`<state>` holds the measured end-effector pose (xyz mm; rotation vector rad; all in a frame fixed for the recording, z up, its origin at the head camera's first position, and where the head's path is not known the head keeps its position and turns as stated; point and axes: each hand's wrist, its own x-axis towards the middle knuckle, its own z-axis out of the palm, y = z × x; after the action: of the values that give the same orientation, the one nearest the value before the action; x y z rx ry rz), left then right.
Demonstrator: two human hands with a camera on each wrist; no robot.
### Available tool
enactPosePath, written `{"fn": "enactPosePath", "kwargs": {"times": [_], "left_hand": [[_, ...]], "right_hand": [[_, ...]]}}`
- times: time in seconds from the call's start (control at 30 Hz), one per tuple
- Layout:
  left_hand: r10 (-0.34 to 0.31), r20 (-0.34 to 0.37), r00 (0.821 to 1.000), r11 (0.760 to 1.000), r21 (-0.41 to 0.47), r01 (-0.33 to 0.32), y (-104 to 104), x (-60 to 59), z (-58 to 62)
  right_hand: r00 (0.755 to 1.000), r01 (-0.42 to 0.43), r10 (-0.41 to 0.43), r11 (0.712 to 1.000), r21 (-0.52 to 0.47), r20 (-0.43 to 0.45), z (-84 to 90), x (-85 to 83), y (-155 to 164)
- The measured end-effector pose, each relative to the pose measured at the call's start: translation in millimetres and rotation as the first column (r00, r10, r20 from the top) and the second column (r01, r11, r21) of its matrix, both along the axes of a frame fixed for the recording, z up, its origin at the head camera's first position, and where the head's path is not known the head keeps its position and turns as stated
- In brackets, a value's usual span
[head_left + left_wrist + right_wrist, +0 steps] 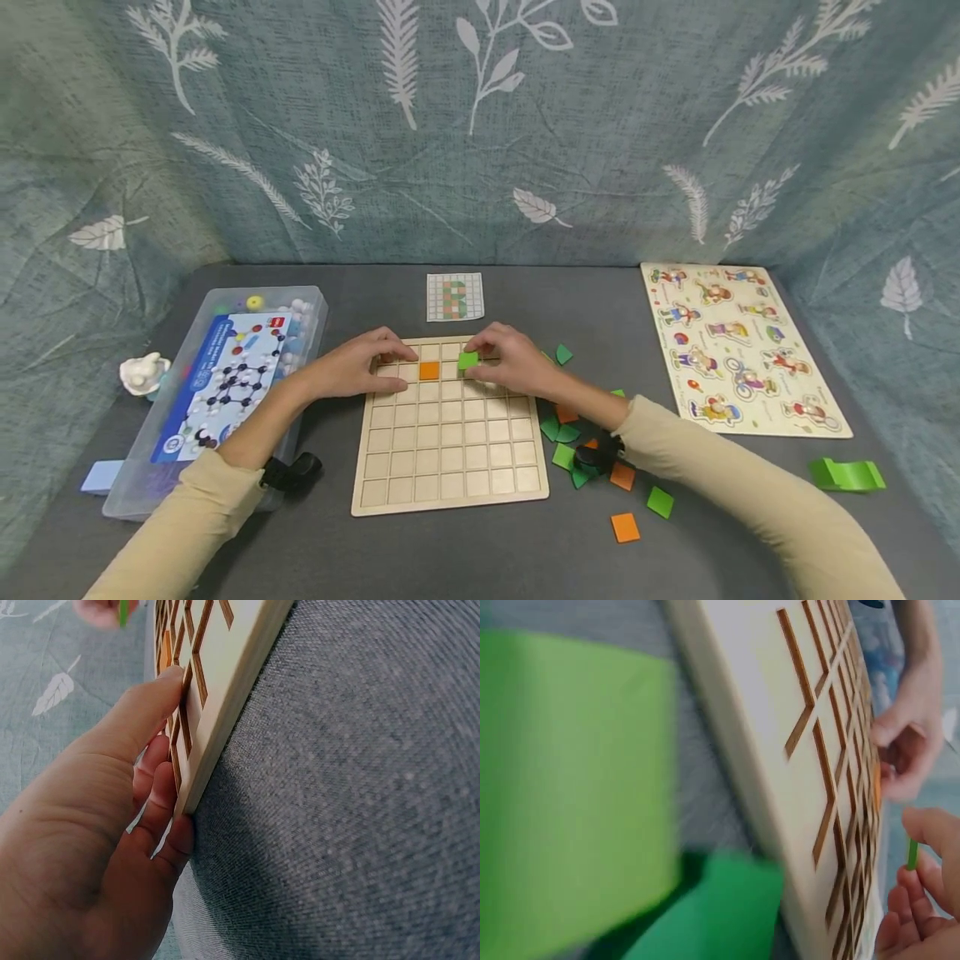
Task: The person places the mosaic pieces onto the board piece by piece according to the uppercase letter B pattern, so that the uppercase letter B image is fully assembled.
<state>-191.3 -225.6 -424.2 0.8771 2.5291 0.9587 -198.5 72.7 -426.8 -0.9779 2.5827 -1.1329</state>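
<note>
We see the right hand (pixel 510 362) pinching a green tile (pixel 468 360) over the grid board's (pixel 450 467) far row; left hand (pixel 360 367) fingers rest loosely curled, probably empty, beside the orange tile (pixel 429 371); fingertips partly hidden.

The head view looks from above and behind the person, forward and down, and takes in the whole grey table (pixel 480 558) up to the leaf-printed curtain (pixel 480 125). It is the far view: the wooden grid board (pixel 450 450) appears complete in the middle.

The left wrist view sits very low and close, beside the left hand (pixel 97 847), and looks along the edge of the wooden grid board (pixel 225 682) over the table cloth.

The right wrist view is also low and very near, facing across the wooden grid board (pixel 780 750) from the opposite side; near tiles are blurred.

All three views share the board's far rows, where the right hand (pixel 922 900) holds a green tile (pixel 468 360).
</note>
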Motion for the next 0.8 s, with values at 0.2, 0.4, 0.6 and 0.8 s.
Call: {"fn": "enactPosePath", "kwargs": {"times": [0.2,0.4,0.6,0.8], "left_hand": [[0.000,-0.003,1.000,1.000,-0.010,0.000,4,-0.8,0.8],[0.002,-0.006,1.000,1.000,-0.012,-0.002,4,-1.0,4.1],[-0.002,-0.004,1.000,1.000,-0.007,0.002,3,-1.3,3.4],[0.008,0.013,1.000,1.000,-0.007,-0.008,2,0.9,3.0]], "right_hand": [[0.999,0.006,-0.008,0.998,0.068,0.033,-1.7,-1.8,-22],[0.999,-0.005,0.002,0.996,0.090,0.038,-1.8,-2.9,-27],[0.999,-0.001,-0.005,0.993,0.120,0.049,-2.0,-4.1,-31],[0.999,0.019,-0.023,0.997,0.077,0.048,1.1,-0.4,-19]]}}
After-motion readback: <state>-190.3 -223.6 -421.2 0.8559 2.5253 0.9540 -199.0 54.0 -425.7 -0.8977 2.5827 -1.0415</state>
